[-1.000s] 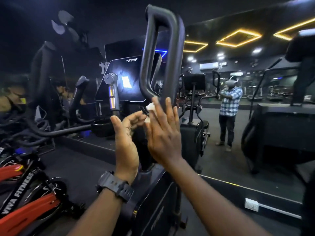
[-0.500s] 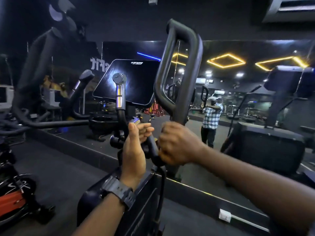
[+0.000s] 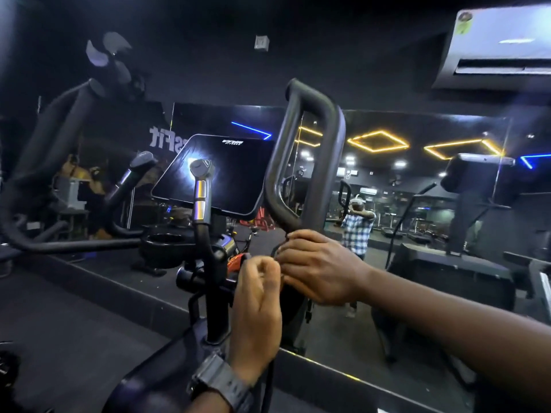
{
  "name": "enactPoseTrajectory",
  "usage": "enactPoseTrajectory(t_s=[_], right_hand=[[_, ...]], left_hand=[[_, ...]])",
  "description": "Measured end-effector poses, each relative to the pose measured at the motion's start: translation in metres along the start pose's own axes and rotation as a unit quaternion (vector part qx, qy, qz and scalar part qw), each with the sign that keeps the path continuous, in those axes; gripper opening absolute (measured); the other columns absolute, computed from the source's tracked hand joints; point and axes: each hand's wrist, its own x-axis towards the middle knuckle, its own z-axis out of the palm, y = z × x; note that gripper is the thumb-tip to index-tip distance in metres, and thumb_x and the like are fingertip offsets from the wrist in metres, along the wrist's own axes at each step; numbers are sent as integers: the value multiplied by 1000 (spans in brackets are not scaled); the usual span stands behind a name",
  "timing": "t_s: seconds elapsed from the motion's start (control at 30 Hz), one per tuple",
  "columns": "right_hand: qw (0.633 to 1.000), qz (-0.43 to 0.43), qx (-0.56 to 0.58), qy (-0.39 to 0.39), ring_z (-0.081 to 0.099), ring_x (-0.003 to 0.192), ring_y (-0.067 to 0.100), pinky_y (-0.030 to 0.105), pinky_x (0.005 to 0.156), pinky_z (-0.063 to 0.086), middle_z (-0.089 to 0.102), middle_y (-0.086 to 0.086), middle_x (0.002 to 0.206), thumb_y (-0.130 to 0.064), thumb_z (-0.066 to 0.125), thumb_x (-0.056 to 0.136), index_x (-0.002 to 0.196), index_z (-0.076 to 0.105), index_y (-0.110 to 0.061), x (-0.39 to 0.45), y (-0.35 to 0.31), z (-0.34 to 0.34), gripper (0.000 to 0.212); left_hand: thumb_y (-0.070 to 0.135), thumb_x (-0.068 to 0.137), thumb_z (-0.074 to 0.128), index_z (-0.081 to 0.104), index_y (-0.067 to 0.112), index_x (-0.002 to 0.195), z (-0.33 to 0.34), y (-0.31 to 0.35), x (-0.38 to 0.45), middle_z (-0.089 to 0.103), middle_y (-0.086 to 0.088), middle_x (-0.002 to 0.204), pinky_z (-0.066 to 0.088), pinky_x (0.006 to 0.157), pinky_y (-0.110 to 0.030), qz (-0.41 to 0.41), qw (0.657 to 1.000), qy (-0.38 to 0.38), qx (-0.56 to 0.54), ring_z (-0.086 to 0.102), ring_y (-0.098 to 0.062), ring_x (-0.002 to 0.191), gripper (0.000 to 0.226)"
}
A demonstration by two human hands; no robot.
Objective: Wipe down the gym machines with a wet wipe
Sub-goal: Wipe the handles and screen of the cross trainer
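Both hands are bunched at the base of the looped handle (image 3: 307,162): right hand (image 3: 316,266) curled round the bar, left hand (image 3: 258,296) loosely curled beside it. Can't spot the wipe, probably tucked inside. Screen (image 3: 220,174) and other grips look untouched, so early days.

walls: black | mirror (image 3: 417,174): wall-wide | lights (image 3: 377,141): amber diamonds | floor (image 3: 74,323): dark
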Motion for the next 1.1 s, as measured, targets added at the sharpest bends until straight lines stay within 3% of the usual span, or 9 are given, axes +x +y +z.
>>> enactPoseTrajectory(t_s=[0.2,0.4,0.47,0.53,0.63,0.67,0.77,1.0,1.1], right_hand=[[999,11,-45,-3,50,133,20,41,119,26,68,-5,124,-33,41,103,112,74,-22,21,47,-17,35],[935,250,100,231,31,147,29,49,120,23,46,7,150,-26,40,104,141,52,-10,-15,-81,63,42],[829,395,239,317,10,153,24,37,124,13,15,-1,165,-33,31,106,157,19,-15,3,-127,78,55],[653,516,394,390,11,152,10,26,123,13,10,-15,165,-46,30,103,158,10,-24,27,-155,82,62],[379,561,569,467,62,113,27,51,101,46,67,8,120,-75,35,90,119,63,-12,42,-136,68,75],[341,551,604,463,64,90,28,50,87,52,69,9,95,-79,36,87,97,66,-10,39,-124,69,75],[420,474,629,451,59,75,18,43,73,49,64,-4,78,-83,38,83,85,65,-16,28,-119,89,72],[653,368,575,326,59,98,22,52,98,41,65,3,100,-86,35,81,99,65,-11,10,-133,171,83],[670,263,625,301,63,95,25,46,98,42,67,7,96,-82,47,79,96,66,-11,2,-117,164,76]], left_hand=[[79,86,34,59,30,99,-1,-5,12,67,3,92,54,85,-55,-24,999,4,-44,69,-20,88,57],[66,90,32,64,26,97,-7,-3,10,69,1,90,54,86,-54,-19,997,8,-75,68,-19,87,51],[66,89,32,64,23,98,-5,-5,7,69,-2,90,55,86,-51,-23,997,7,-79,69,-21,88,54],[66,89,31,65,19,98,0,-10,3,70,0,91,57,85,-42,-33,997,15,-68,70,-16,89,58],[59,96,27,69,25,96,5,-15,-8,75,6,94,54,85,-32,-31,999,31,-26,70,-10,94,54],[57,97,25,70,28,95,7,-16,-11,75,7,94,54,85,-29,-25,999,38,-2,70,-9,95,53],[53,99,23,73,28,95,15,-24,-18,76,8,92,54,84,-27,-9,995,78,62,71,-9,94,57],[65,94,27,71,15,94,41,-48,-26,72,-7,95,49,92,-48,18,950,235,203,67,-20,95,67],[72,95,19,70,10,100,44,-46,-30,69,-11,100,46,91,-50,57,921,218,318,64,-26,99,80]])
